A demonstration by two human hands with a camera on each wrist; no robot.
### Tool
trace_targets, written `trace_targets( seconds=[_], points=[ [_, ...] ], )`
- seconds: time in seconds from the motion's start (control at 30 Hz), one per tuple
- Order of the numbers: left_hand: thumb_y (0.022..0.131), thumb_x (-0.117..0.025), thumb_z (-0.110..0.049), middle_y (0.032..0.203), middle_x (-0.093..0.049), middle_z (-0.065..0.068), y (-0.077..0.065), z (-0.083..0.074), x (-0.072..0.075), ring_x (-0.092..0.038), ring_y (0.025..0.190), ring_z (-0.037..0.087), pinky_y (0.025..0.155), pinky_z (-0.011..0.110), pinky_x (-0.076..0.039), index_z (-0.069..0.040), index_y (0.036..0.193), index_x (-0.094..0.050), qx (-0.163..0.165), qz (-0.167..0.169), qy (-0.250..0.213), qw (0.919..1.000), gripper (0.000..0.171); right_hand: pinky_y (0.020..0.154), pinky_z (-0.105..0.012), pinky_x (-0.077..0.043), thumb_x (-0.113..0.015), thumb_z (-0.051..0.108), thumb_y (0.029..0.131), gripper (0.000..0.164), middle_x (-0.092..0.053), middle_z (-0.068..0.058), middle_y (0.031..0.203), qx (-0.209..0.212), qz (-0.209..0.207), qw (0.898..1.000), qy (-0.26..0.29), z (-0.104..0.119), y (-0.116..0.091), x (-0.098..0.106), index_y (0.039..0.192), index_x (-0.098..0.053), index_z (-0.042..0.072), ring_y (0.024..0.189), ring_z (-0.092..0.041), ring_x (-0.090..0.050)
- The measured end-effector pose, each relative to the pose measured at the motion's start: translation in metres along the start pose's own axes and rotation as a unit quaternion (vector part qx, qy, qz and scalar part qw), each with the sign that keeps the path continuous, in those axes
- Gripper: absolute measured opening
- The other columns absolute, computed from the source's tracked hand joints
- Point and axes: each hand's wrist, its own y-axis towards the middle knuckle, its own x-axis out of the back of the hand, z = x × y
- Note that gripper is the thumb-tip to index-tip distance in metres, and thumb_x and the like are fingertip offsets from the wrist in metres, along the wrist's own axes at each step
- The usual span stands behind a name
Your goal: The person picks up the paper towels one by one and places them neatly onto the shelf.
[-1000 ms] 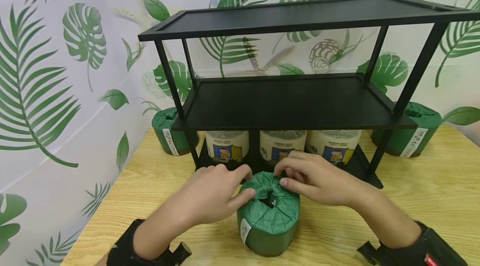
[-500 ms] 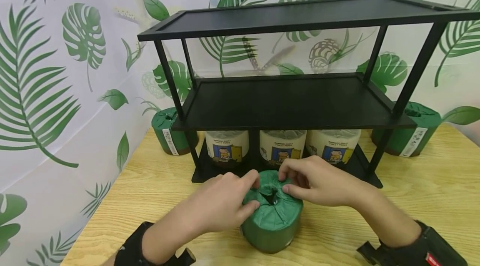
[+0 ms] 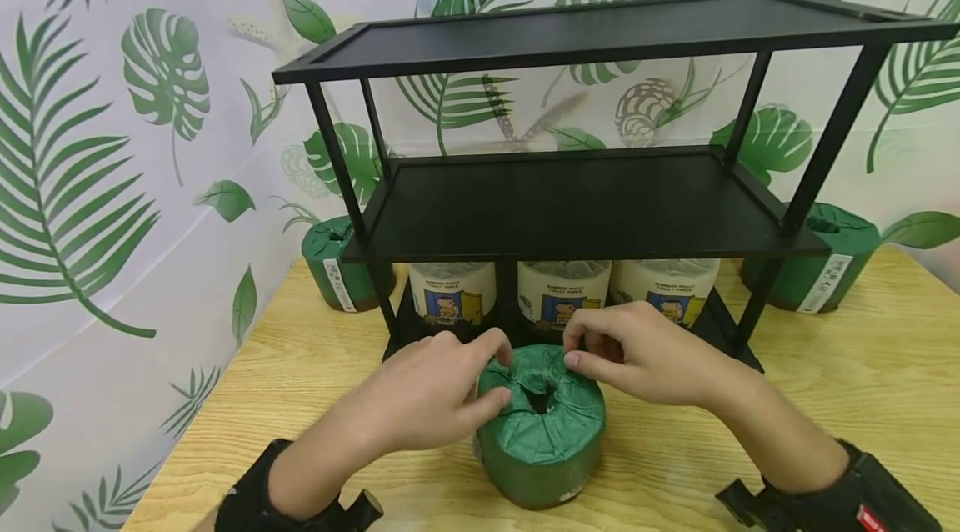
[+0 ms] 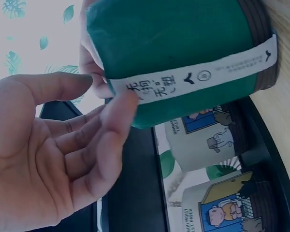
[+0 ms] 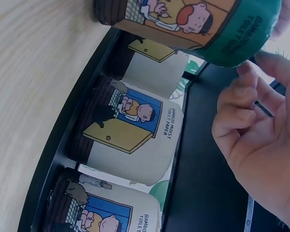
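Touching 1 of 3 green rolls (image 3: 542, 450): 2 hands (image 3: 423, 390) (image 3: 651, 353) | 3 white rolls (image 3: 564, 286)

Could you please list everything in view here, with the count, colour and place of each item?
Green roll: one, green-wrapped, between the hands, in front of the rack.
Outer green rolls: two, green, on the table, one near each end of the rack.
Pale rolls: three, off-white with cartoon print, on the bottom shelf.
Rack: one, black, on the table.
Table: one, light wood, beneath everything.
Backdrop: white with green leaves, behind and at left.
Wrist straps: two, black, one per wrist.
Left hand, right hand: bare, either side of the green roll's top.
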Motion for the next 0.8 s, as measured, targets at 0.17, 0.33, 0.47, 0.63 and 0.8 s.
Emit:
trace_targets(
  seconds=[0.17, 0.33, 0.47, 0.63, 0.8],
  points=[
    [0.091, -0.057, -0.03, 0.052, -0.046, -0.007, 0.0, -0.007, -0.003, -0.045, 0.044, 0.0, 0.046, 0.017, -0.041, -0.014, 0.108, -0.05, -0.008, 0.017, -0.01, 0.9998, 0.025, 0.053, -0.024, -0.046, -0.054, 0.03, 0.093, 0.007, -0.051, 0.012, 0.077, 0.002, 0.01, 1.0, 0.006, -0.004, 0.0, -0.003, 0.1, -0.056, 0.029, 0.06, -0.004, -0.047],
    [0.089, -0.06, -0.032, 0.057, -0.049, -0.009, 0.003, -0.009, -0.009, -0.046, 0.048, -0.001, 0.05, 0.015, -0.042, -0.013, 0.106, -0.051, -0.017, 0.014, -0.004, 0.9998, 0.027, 0.056, -0.025, -0.047, -0.051, 0.034, 0.094, 0.014, -0.052, 0.01, 0.08, -0.018, 0.048, 0.998, 0.02, -0.005, 0.0, -0.005, 0.107, -0.054, 0.028, 0.063, -0.005, -0.049],
    [0.087, -0.062, -0.029, 0.058, -0.049, -0.009, 0.005, -0.005, -0.01, -0.045, 0.047, -0.001, 0.05, 0.016, -0.042, -0.014, 0.105, -0.052, -0.018, 0.006, -0.014, 0.9997, 0.025, 0.054, -0.025, -0.046, -0.051, 0.033, 0.094, 0.012, -0.053, 0.011, 0.075, -0.02, 0.058, 0.998, 0.025, -0.004, 0.0, -0.004, 0.104, -0.054, 0.028, 0.06, -0.005, -0.049],
    [0.086, -0.063, -0.027, 0.049, -0.044, -0.008, 0.008, 0.008, -0.006, -0.043, 0.04, 0.003, 0.044, 0.018, -0.04, -0.017, 0.104, -0.052, -0.022, 0.009, -0.025, 0.9994, 0.023, 0.049, -0.023, -0.045, -0.055, 0.032, 0.092, 0.006, -0.051, 0.013, 0.067, -0.002, 0.071, 0.997, 0.043, -0.002, -0.002, -0.001, 0.095, -0.053, 0.027, 0.054, -0.002, -0.047],
    [0.086, -0.062, -0.027, 0.048, -0.046, -0.01, 0.009, 0.014, -0.004, -0.045, 0.042, 0.001, 0.045, 0.018, -0.042, -0.017, 0.105, -0.053, -0.033, 0.019, -0.02, 0.9991, 0.023, 0.047, -0.023, -0.043, -0.056, 0.035, 0.091, 0.008, -0.049, 0.012, 0.064, -0.005, 0.082, 0.995, 0.059, -0.001, -0.002, -0.001, 0.092, -0.052, 0.028, 0.051, -0.003, -0.044]
  ],
)
